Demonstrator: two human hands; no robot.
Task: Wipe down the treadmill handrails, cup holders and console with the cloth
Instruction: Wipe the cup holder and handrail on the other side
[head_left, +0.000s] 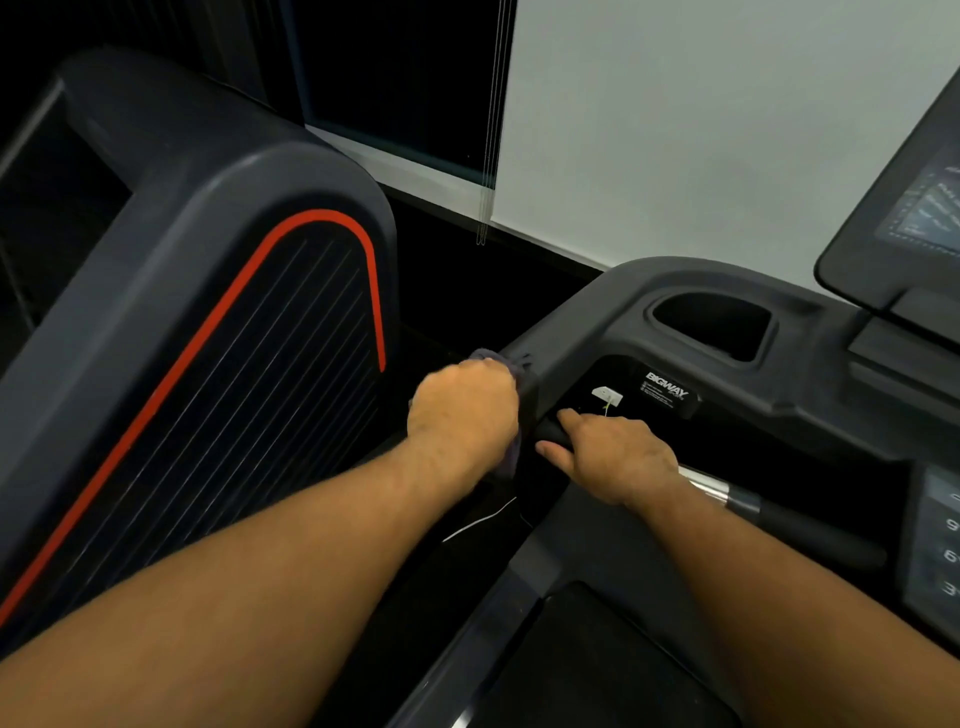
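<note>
Bare forearms (260, 561) reach in. The left hand (462, 410) bunches the cloth (491, 357) in curled fingers against the handrail (566, 322) corner, while the right hand (613, 452) curls round a bar (810, 522). Wadded like this, the cloth could slide off the outer edge; the cup holder (714, 325) waits beyond.

Both arms are bare up to the frame's edge: the left forearm (260, 587) at about 8 o'clock, the right forearm (779, 582) at about 5 o'clock. Sparse fine hair shows near the left wrist. The left hand (462, 410) and right hand (613, 457) are bare too.
</note>
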